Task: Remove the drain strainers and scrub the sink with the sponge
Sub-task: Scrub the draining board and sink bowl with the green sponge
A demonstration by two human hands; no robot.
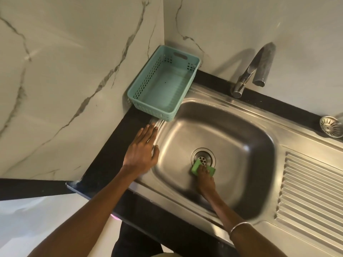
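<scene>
Sponge [203, 169] sits right at the near edge of the drain [203, 157], long side running across it, right hand [205, 179] clutching it from the near side. Left hand [142, 150] lies flat and relaxed on the sink [241, 127] rim, left of the drain, so the right does the scrubbing.

Drain strainer [331, 126] cut off by right edge, sponge [196, 166] half-hidden beneath fingers [203, 170]

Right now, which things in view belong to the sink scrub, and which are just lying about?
Job: green sponge under the right hand; steel sink basin; round metal strainer on the drainboard.
Lying about: teal plastic basket; chrome tap.
</scene>
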